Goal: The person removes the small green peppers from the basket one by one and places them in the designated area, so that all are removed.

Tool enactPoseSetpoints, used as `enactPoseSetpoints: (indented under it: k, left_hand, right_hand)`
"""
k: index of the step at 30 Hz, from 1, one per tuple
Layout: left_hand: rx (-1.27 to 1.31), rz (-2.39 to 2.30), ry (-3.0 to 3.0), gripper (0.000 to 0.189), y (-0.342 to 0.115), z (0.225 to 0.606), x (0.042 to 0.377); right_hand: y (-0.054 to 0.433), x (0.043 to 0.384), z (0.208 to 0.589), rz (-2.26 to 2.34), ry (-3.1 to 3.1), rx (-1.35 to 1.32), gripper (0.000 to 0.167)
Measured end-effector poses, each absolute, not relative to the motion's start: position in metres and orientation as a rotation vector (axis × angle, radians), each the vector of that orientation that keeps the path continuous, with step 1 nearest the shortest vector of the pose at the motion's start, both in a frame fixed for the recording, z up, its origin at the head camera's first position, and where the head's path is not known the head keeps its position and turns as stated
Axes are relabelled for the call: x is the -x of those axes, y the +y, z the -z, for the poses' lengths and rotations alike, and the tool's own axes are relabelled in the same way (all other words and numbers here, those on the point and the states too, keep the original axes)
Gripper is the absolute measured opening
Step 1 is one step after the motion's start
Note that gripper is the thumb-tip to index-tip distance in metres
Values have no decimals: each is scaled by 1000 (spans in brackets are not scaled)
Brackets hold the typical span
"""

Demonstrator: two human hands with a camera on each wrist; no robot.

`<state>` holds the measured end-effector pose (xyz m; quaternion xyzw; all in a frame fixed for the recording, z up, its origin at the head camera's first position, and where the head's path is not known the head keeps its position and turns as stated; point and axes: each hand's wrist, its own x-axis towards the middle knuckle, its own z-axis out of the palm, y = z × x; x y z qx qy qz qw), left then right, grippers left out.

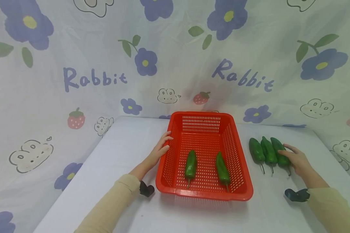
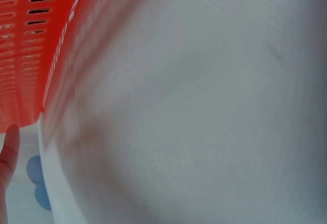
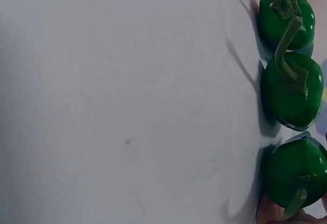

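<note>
Nearest the person, beige sleeves (image 1: 110,197) are extending over a tabletop (image 1: 274,213), and a red basket (image 1: 204,194) is standing between the two arms. Inside it, a left green pepper (image 1: 191,165) and a right green pepper (image 1: 223,170) are lying well apart, stems pointing toward the person. Right of the basket, the right hand (image 1: 299,161) is holding the rightmost pepper (image 3: 288,165) of a row of three, its fingers curling round the body; this pepper is apparently resting on the tabletop, lying to the palm's left. Its long axis is running away from the person, stem pointing near and slightly right, tip far and left. The middle pepper (image 1: 269,152) and leftmost pepper (image 1: 256,150) are lying just beside it, on the basket side. The left hand (image 1: 160,149) is touching the basket's left rim, fingers spreading apart and clamping nothing, the basket separating it from the row. Farthest, a printed cloth (image 1: 175,48) is hanging
</note>
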<state>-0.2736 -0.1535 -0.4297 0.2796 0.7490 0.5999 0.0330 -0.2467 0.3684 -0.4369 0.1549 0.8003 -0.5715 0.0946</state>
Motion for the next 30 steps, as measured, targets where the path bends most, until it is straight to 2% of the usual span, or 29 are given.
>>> enactPoseSetpoints:
  k: [16, 30]
  left_hand:
    - [-835, -1845, 2305, 36, -154, 429, 274]
    - [-877, -1860, 2310, 37, -153, 431, 275]
  right_hand:
    - [374, 246, 437, 1660, 2390, -636, 80]
    - [373, 248, 439, 1599, 2417, -634, 78]
